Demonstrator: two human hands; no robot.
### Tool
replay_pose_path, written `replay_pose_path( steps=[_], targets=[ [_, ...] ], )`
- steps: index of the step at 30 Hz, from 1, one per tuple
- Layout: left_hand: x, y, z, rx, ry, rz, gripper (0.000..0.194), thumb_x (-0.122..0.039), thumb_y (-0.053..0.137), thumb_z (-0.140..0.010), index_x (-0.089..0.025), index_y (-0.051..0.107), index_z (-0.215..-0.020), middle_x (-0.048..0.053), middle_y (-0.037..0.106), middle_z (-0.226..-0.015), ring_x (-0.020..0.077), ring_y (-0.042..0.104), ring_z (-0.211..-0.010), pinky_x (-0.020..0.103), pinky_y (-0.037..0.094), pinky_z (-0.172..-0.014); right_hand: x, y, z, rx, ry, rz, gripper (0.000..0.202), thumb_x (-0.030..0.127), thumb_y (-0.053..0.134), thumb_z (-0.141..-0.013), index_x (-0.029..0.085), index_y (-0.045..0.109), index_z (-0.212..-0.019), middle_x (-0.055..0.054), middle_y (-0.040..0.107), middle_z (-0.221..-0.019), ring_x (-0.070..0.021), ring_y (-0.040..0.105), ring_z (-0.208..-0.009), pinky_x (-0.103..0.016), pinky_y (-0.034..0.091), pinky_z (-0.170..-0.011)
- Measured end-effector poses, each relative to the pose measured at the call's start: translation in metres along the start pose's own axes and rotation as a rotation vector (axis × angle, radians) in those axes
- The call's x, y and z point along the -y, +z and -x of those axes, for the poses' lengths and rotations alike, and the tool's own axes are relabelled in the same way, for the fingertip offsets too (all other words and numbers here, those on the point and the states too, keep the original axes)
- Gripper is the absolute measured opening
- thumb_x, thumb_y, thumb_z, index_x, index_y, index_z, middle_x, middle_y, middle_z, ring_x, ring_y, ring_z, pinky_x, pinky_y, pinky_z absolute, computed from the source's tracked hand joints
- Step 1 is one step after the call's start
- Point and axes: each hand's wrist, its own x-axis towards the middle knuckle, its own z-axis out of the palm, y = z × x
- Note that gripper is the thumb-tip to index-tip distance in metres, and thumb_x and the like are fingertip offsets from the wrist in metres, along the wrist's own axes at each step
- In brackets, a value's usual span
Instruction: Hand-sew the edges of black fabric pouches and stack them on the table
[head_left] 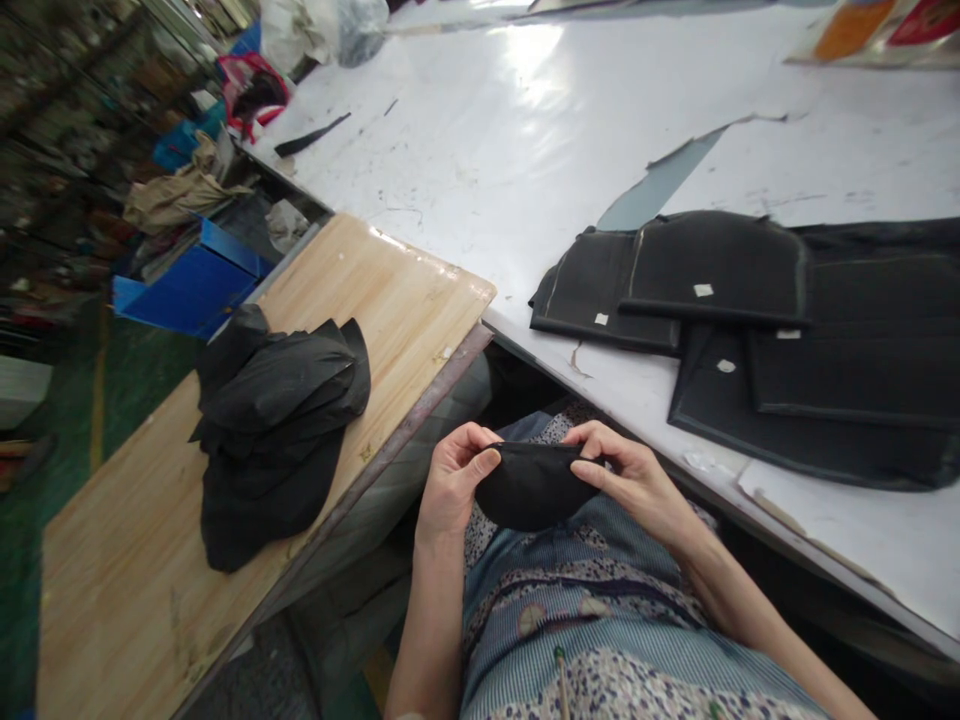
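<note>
A small black fabric piece (534, 492), straight along its top and rounded below, is stretched between both hands above my lap. My left hand (459, 478) pinches its top left corner between thumb and fingers. At the top right corner, my right hand (626, 478) pinches the same piece. A crumpled pile of black fabric (281, 420) lies on the wooden board (420, 290) to the left. Flat black fabric pieces (720, 265), some with small white tags, lie overlapping on the white table (480, 130) to the right.
A blue box (196, 285) and bundled cloth (176, 195) stand beyond the board at the left. A dark strip (311, 135) lies on the table's far left part. The table edge runs diagonally just right of my right hand.
</note>
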Motion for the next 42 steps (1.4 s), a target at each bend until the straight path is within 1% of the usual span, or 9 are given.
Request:
replay_pose_path(
  steps=[5,10,13,17,19,26,31,37,42],
  targets=[
    [0.0,0.0,-0.001,-0.048,-0.015,-0.063,0.024,-0.033,0.083,-0.076,-0.017,0.066,-0.074,0.002,0.063,-0.077,0.0128,0.055,-0.07,0.022,0.042,-0.066,0.0,0.002,0.001,0.007,-0.088,0.193,0.018,0.035,0.07,-0.09,0.022,0.061,-0.081,-0.009,0.065,-0.114,-0.0266,0.062,-0.104,-0.043,0.047,-0.094],
    [0.001,0.001,0.0,-0.006,-0.041,-0.103,0.021,-0.032,0.082,-0.078,-0.017,0.067,-0.078,0.002,0.064,-0.079,0.0124,0.054,-0.07,0.021,0.042,-0.064,0.0,0.014,-0.001,-0.047,-0.183,0.353,0.01,0.029,0.073,-0.088,0.024,0.066,-0.087,-0.009,0.066,-0.116,-0.0288,0.06,-0.109,-0.046,0.045,-0.094],
    [0.001,0.002,0.001,0.018,-0.043,-0.119,0.019,-0.031,0.081,-0.08,-0.016,0.068,-0.079,0.002,0.064,-0.079,0.0118,0.054,-0.069,0.021,0.041,-0.063,0.005,0.021,-0.003,-0.086,-0.177,0.305,0.012,0.029,0.071,-0.09,0.023,0.065,-0.081,-0.008,0.067,-0.11,-0.0277,0.06,-0.105,-0.046,0.044,-0.094],
    [0.002,0.005,0.003,0.008,-0.026,-0.086,0.022,-0.033,0.08,-0.08,-0.017,0.066,-0.076,0.002,0.065,-0.078,0.0127,0.054,-0.07,0.022,0.042,-0.065,0.016,0.02,-0.006,0.085,-0.073,0.083,0.025,0.033,0.066,-0.093,0.021,0.061,-0.072,-0.006,0.067,-0.105,-0.0248,0.062,-0.097,-0.04,0.046,-0.088],
    [0.002,0.006,0.003,0.003,-0.032,-0.072,0.023,-0.034,0.081,-0.079,-0.017,0.066,-0.075,0.002,0.064,-0.078,0.0131,0.054,-0.071,0.022,0.043,-0.066,0.018,0.017,-0.007,0.125,-0.025,0.019,0.029,0.035,0.067,-0.093,0.02,0.059,-0.069,-0.006,0.067,-0.104,-0.0241,0.062,-0.096,-0.038,0.046,-0.086],
    [0.0,0.007,0.003,0.038,-0.076,-0.161,0.023,-0.035,0.078,-0.081,-0.016,0.067,-0.08,0.002,0.063,-0.076,0.0113,0.053,-0.066,0.02,0.041,-0.06,0.012,0.013,-0.009,0.053,-0.024,0.058,0.025,0.028,0.068,-0.091,0.019,0.06,-0.069,-0.005,0.065,-0.1,-0.0218,0.06,-0.094,-0.035,0.044,-0.085],
    [-0.008,0.011,0.006,-0.005,-0.144,-0.298,0.023,-0.035,0.078,-0.08,-0.016,0.066,-0.08,-0.001,0.06,-0.07,0.0095,0.049,-0.06,0.019,0.039,-0.054,0.012,0.018,-0.011,0.06,-0.051,0.09,0.023,0.025,0.069,-0.09,0.02,0.06,-0.07,-0.004,0.066,-0.099,-0.0212,0.06,-0.093,-0.034,0.043,-0.083],
    [-0.008,0.002,0.004,-0.088,-0.065,-0.246,0.017,-0.029,0.075,-0.08,-0.016,0.065,-0.074,-0.001,0.061,-0.072,0.0098,0.049,-0.061,0.019,0.04,-0.056,0.005,0.01,-0.01,-0.045,-0.076,0.212,0.023,0.026,0.075,-0.085,0.02,0.06,-0.069,-0.005,0.066,-0.099,-0.0234,0.061,-0.095,-0.038,0.042,-0.088],
    [-0.009,-0.011,0.002,-0.109,-0.007,-0.149,0.014,-0.026,0.076,-0.078,-0.017,0.066,-0.075,0.0,0.065,-0.077,0.0107,0.054,-0.067,0.02,0.044,-0.063,-0.003,-0.005,-0.008,-0.067,-0.014,0.099,0.021,0.03,0.074,-0.085,0.02,0.058,-0.073,-0.006,0.065,-0.104,-0.0241,0.06,-0.099,-0.039,0.043,-0.092]
  ],
)
